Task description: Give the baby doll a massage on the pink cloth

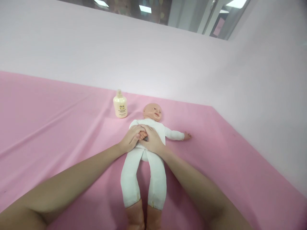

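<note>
A baby doll (144, 179) with a bare head and a white cloth body lies on its back, head away from me. One doll arm is bent across its belly, and that small doll hand (143, 135) shows between my two hands. My left hand (130, 138) is closed round the bent arm at the wrist, thumb against the doll hand. From the other side, my right hand (152, 139) curls round the same doll hand, its fingers touching my left fingertips. The doll's other arm (175, 134) stretches out to the right on the cloth.
A cream-coloured bottle (120, 104) with a dark printed label stands upright left of the doll's head. Pink cloth (59, 127) with some creases covers the table. White walls (96, 48) rise behind and to the right, with a window (153, 11) at the top.
</note>
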{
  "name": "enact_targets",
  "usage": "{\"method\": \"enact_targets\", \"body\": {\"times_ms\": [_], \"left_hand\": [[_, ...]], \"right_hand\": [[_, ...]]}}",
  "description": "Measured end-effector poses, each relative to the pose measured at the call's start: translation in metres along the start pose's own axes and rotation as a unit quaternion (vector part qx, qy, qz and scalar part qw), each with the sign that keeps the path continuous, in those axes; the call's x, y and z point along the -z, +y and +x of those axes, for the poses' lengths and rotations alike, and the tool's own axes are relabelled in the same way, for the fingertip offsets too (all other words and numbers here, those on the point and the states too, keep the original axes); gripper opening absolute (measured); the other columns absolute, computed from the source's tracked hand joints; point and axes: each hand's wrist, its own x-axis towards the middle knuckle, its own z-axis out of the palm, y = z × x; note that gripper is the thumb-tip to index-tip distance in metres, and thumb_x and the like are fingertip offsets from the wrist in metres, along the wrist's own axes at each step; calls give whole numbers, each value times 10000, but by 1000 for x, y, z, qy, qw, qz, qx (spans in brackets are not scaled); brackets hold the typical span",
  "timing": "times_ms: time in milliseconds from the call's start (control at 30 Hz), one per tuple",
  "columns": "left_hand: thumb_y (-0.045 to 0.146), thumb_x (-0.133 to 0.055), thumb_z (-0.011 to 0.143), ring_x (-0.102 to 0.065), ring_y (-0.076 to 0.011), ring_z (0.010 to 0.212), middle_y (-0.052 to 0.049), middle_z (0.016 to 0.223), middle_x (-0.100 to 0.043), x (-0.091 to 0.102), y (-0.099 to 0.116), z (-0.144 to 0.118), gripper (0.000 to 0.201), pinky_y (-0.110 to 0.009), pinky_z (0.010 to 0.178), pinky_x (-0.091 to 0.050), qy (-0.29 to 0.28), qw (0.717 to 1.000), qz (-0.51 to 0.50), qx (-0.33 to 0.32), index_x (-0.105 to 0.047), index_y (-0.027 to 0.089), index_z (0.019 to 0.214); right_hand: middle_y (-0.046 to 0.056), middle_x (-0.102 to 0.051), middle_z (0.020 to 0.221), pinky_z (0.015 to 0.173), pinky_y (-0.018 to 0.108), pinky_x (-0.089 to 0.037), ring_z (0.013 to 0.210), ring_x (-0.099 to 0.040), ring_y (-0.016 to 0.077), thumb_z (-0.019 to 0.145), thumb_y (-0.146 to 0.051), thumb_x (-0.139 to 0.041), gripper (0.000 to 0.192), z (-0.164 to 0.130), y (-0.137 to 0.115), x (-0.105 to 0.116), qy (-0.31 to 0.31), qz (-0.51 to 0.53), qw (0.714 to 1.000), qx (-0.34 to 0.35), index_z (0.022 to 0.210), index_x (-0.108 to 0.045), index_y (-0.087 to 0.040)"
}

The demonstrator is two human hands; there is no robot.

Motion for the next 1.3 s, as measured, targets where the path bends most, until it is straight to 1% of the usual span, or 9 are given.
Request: {"method": "enact_targets", "body": {"times_ms": [167, 367, 667, 900, 1300], "left_hand": [[581, -193, 1135, -634, -271, 991, -121, 1040, -711, -1, -2, 0, 593, -467, 974, -464, 1, 1000, -15, -9, -642, 194, 1155], [606, -185, 1129, -635, -273, 990, -120, 1038, -710, -2, -4, -1, 614, -468, 984, -461, 4, 1000, -12, -7, -642, 197, 1162], [568, -201, 1138, -634, -271, 996, -116, 1047, -707, -1, -4, -1, 571, -466, 977, -459, 2, 1000, -17, -15, -638, 202, 1169], [510, -259, 1146, -643, -267, 1017, -110, 1067, -708, -1, -5, -2, 482, -452, 982, -462, 6, 1000, -3, -26, -626, 202, 1189], [512, -266, 1139, -647, -263, 990, -113, 1044, -713, 0, -3, -1, 481, -460, 967, -475, -1, 1000, 1, -19, -630, 199, 1172]], "right_hand": [[105, -708, 1387, 1138, 510, -455, 1261, -643, 308, 920, -315, -692, 553, 0, 1, 0, 0, 1, 1000, 3, 1453, -576, -224], [104, -712, 1375, 1131, 505, -460, 1241, -648, 305, 921, -322, -692, 541, 0, 0, -1, 2, 3, 1000, 3, 1440, -581, -218], [107, -714, 1372, 1131, 511, -458, 1246, -647, 309, 921, -313, -695, 546, 0, 1, -1, 4, 1, 1000, 6, 1447, -582, -220], [109, -708, 1382, 1132, 510, -460, 1259, -645, 313, 911, -303, -709, 569, 1, 2, -1, 2, 4, 1000, 11, 1458, -575, -220], [107, -709, 1379, 1131, 506, -465, 1257, -645, 313, 896, -287, -727, 589, 1, 2, -1, 0, -1, 1000, 12, 1461, -574, -225]]}}
